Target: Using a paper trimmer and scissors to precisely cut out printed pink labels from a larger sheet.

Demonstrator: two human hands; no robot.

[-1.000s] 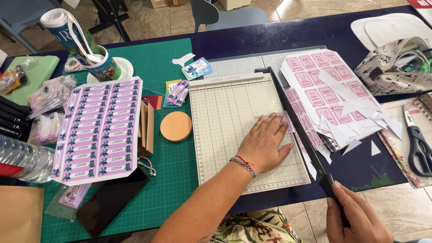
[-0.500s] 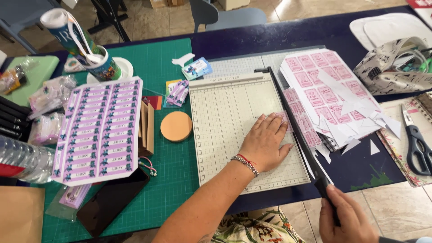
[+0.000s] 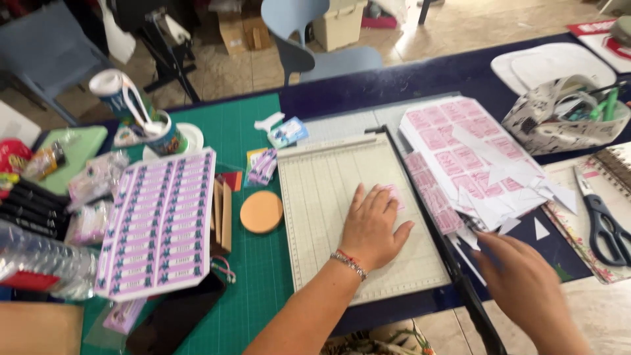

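Left hand lies flat, fingers spread, pinning a thin pink slip on the trimmer; right hand hovers loose over the blade arm. Light, limp paper, probably best held flat.

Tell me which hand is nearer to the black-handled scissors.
The right. The right hand reaches over the paper scraps just right of the cutter arm, with the scissors off to its right. The left hand lies flat on the paper trimmer, much farther away.
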